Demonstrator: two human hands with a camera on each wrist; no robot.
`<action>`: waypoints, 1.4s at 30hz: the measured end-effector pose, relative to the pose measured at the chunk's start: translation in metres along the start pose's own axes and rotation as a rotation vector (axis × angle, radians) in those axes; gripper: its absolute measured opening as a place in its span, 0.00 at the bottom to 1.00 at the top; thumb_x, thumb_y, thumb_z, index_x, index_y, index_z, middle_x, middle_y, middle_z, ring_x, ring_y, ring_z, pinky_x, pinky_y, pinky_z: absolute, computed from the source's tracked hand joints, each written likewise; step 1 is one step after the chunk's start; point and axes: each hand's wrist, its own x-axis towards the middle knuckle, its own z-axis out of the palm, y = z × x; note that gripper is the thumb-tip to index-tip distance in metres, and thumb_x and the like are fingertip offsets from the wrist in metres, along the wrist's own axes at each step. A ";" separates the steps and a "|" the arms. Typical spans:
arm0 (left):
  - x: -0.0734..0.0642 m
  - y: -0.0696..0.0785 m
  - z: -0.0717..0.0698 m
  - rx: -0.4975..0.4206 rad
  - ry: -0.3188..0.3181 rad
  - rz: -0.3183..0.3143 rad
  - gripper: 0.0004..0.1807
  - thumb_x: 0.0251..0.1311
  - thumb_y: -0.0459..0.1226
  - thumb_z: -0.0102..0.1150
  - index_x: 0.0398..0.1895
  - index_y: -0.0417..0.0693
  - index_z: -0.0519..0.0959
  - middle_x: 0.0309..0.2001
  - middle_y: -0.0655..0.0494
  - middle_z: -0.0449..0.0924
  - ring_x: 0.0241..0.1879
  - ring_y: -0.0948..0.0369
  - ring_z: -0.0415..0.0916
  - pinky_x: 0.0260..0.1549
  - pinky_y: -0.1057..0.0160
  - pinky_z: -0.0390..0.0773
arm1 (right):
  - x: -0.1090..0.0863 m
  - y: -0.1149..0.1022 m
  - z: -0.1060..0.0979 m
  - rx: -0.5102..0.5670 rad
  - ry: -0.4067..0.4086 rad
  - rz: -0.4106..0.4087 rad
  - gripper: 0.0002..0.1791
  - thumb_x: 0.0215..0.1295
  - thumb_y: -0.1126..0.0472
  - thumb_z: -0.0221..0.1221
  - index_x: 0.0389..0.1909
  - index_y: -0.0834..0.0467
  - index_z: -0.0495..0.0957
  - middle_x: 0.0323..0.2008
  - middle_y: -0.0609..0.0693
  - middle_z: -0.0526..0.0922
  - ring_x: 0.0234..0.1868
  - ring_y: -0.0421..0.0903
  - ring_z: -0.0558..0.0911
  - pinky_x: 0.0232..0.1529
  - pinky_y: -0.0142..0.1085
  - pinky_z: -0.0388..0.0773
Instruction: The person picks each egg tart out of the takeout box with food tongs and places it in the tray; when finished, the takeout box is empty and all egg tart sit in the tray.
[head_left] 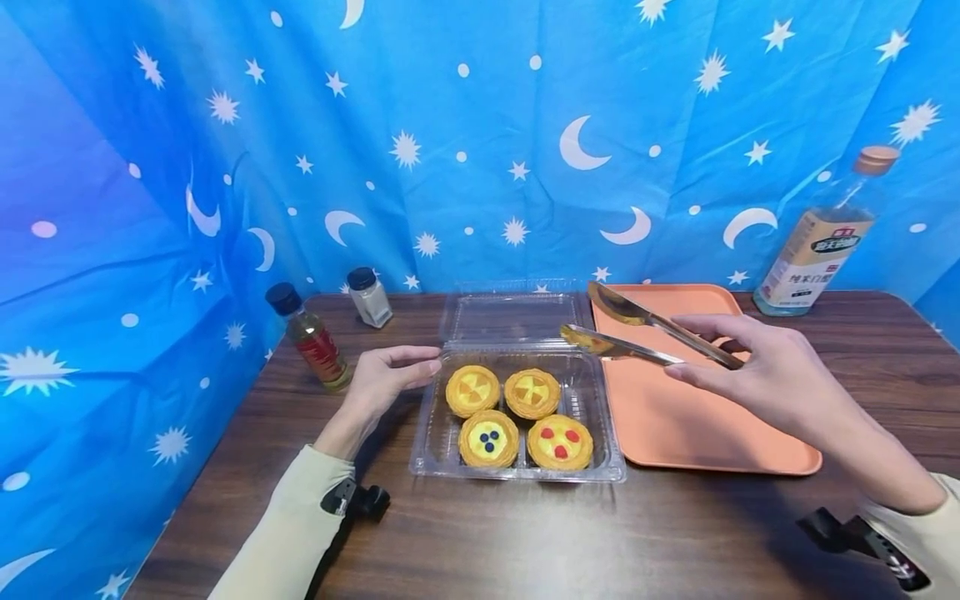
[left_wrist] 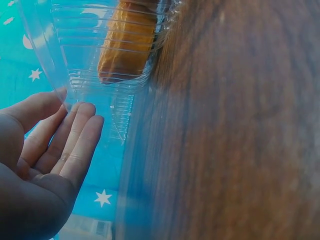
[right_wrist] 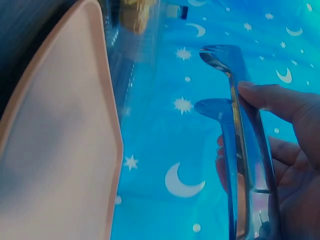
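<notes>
My left hand (head_left: 384,379) pinches the left rim of a clear plastic clamshell box (head_left: 517,477); in the left wrist view thumb and fingertips meet at the corner of its edge. Several egg tarts sit in the box: a blueberry-topped tart (head_left: 489,439), a tart with red pieces (head_left: 560,443), and two with yellow wedges, one a left tart (head_left: 472,391), the other a right tart (head_left: 532,393). In my right hand (head_left: 772,367) are metal tongs (head_left: 686,335), held with their arms spread above the orange tray (head_left: 675,417). The tips hang near the box's back right corner.
The box's lid (head_left: 517,317) lies folded back. At the left stand a red-labelled bottle (head_left: 318,346) and a small black-capped shaker (head_left: 371,298). A tall vinegar bottle (head_left: 813,250) is at the back right. A blue starry curtain (head_left: 495,125) hangs behind the wooden table (head_left: 495,542).
</notes>
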 end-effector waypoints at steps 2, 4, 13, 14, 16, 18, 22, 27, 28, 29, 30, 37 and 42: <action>0.000 0.000 0.000 -0.010 -0.002 0.001 0.16 0.68 0.33 0.72 0.56 0.36 0.87 0.49 0.44 0.90 0.48 0.53 0.89 0.53 0.56 0.87 | 0.002 -0.004 0.004 0.003 -0.015 -0.021 0.32 0.62 0.53 0.78 0.65 0.57 0.83 0.50 0.54 0.88 0.44 0.55 0.85 0.34 0.37 0.81; 0.001 0.000 0.000 -0.013 -0.006 0.005 0.16 0.68 0.34 0.72 0.56 0.36 0.87 0.49 0.44 0.90 0.48 0.53 0.89 0.53 0.57 0.87 | 0.004 -0.011 0.008 0.010 -0.036 -0.031 0.31 0.63 0.52 0.77 0.65 0.56 0.83 0.51 0.53 0.88 0.44 0.53 0.84 0.36 0.41 0.82; 0.002 -0.003 0.000 -0.002 -0.008 0.018 0.17 0.68 0.34 0.73 0.56 0.36 0.87 0.49 0.43 0.90 0.49 0.51 0.89 0.54 0.56 0.86 | 0.014 -0.033 0.029 0.029 -0.130 -0.096 0.29 0.65 0.51 0.75 0.65 0.56 0.83 0.54 0.52 0.88 0.45 0.47 0.83 0.41 0.46 0.83; 0.002 -0.003 0.000 0.003 -0.006 0.016 0.17 0.68 0.35 0.73 0.56 0.37 0.87 0.49 0.44 0.90 0.49 0.52 0.89 0.54 0.57 0.86 | 0.015 -0.035 0.031 0.025 -0.138 -0.102 0.29 0.65 0.52 0.75 0.65 0.57 0.83 0.54 0.51 0.88 0.44 0.47 0.83 0.41 0.46 0.83; 0.003 -0.003 0.000 0.012 -0.003 0.015 0.16 0.68 0.35 0.73 0.56 0.37 0.87 0.49 0.44 0.90 0.49 0.52 0.89 0.54 0.56 0.86 | 0.017 -0.040 0.037 0.026 -0.153 -0.111 0.29 0.65 0.52 0.75 0.65 0.58 0.83 0.54 0.51 0.88 0.44 0.47 0.82 0.39 0.44 0.83; 0.003 -0.002 0.000 0.015 -0.002 0.017 0.16 0.68 0.35 0.73 0.56 0.37 0.87 0.49 0.44 0.90 0.49 0.52 0.89 0.55 0.55 0.86 | 0.019 -0.045 0.042 0.032 -0.164 -0.118 0.29 0.65 0.52 0.76 0.64 0.58 0.83 0.53 0.50 0.88 0.44 0.46 0.82 0.38 0.43 0.82; 0.002 -0.002 0.000 0.022 -0.003 0.020 0.16 0.68 0.35 0.73 0.56 0.37 0.87 0.49 0.43 0.90 0.50 0.51 0.89 0.55 0.53 0.86 | 0.024 -0.054 0.053 0.037 -0.189 -0.147 0.30 0.64 0.51 0.77 0.64 0.57 0.84 0.50 0.48 0.88 0.38 0.44 0.78 0.33 0.39 0.76; 0.002 -0.003 -0.001 0.018 0.005 0.006 0.15 0.68 0.35 0.73 0.55 0.39 0.88 0.50 0.45 0.90 0.50 0.53 0.89 0.54 0.54 0.86 | 0.031 -0.063 0.066 0.051 -0.221 -0.184 0.30 0.62 0.54 0.78 0.64 0.58 0.84 0.51 0.51 0.88 0.39 0.46 0.81 0.35 0.43 0.81; 0.003 -0.004 -0.001 0.016 0.004 0.006 0.15 0.67 0.35 0.73 0.55 0.39 0.88 0.50 0.45 0.90 0.50 0.53 0.89 0.54 0.55 0.86 | 0.033 -0.064 0.069 0.055 -0.222 -0.194 0.30 0.62 0.55 0.78 0.64 0.59 0.84 0.51 0.52 0.88 0.41 0.48 0.82 0.37 0.45 0.83; 0.003 -0.004 0.000 0.013 0.004 0.005 0.15 0.67 0.35 0.73 0.55 0.39 0.88 0.49 0.45 0.90 0.50 0.53 0.89 0.54 0.55 0.86 | 0.035 -0.065 0.071 0.058 -0.221 -0.203 0.30 0.62 0.55 0.78 0.64 0.59 0.84 0.53 0.53 0.88 0.44 0.50 0.84 0.40 0.49 0.85; 0.003 -0.004 0.000 0.012 0.002 0.007 0.16 0.67 0.35 0.73 0.55 0.38 0.88 0.49 0.45 0.90 0.49 0.53 0.89 0.54 0.54 0.86 | 0.036 -0.066 0.073 0.060 -0.223 -0.210 0.30 0.62 0.56 0.78 0.63 0.59 0.84 0.54 0.54 0.88 0.47 0.52 0.85 0.44 0.52 0.86; 0.003 -0.005 0.000 -0.004 -0.001 0.009 0.16 0.67 0.34 0.73 0.55 0.36 0.87 0.49 0.43 0.90 0.49 0.53 0.89 0.56 0.51 0.86 | 0.044 -0.068 0.084 0.065 -0.254 -0.243 0.28 0.62 0.57 0.78 0.62 0.60 0.84 0.55 0.56 0.88 0.53 0.56 0.85 0.51 0.57 0.85; 0.003 -0.003 0.000 -0.019 0.001 0.000 0.16 0.67 0.34 0.73 0.55 0.36 0.87 0.49 0.43 0.90 0.48 0.54 0.89 0.55 0.50 0.86 | 0.047 -0.069 0.091 0.073 -0.267 -0.267 0.28 0.62 0.57 0.78 0.61 0.61 0.85 0.55 0.56 0.88 0.54 0.56 0.85 0.50 0.56 0.85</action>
